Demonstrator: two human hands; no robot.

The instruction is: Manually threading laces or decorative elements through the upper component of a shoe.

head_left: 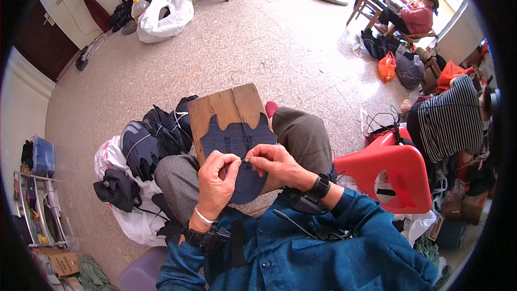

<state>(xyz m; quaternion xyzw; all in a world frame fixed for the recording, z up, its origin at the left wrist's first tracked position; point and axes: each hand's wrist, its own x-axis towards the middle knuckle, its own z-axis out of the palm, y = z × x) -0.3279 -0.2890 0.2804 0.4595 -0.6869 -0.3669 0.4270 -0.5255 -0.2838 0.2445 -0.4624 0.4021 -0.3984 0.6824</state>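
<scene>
On a wooden board (218, 102) between my knees lies a dark blue fabric piece (225, 139) with a notched, pointed upper edge and a rounded lower end. A thin dark cord (238, 109) runs from the board's far end down over the fabric to my fingers. My left hand (218, 177) pinches thumb against forefinger above the middle of the piece. Facing it, my right hand (277, 164) is closed in a pinch too, its fingertips almost touching the left ones. A short dark stretch of cord shows between them; its exact end is hidden by the fingers.
Tied bundles of dark cut fabric (141, 148) lie on white bags left of my knee. A red plastic chair (396, 170) stands close on the right. Beyond are a person in a striped top (449, 121), an orange bag (386, 67) and a white sack (175, 19).
</scene>
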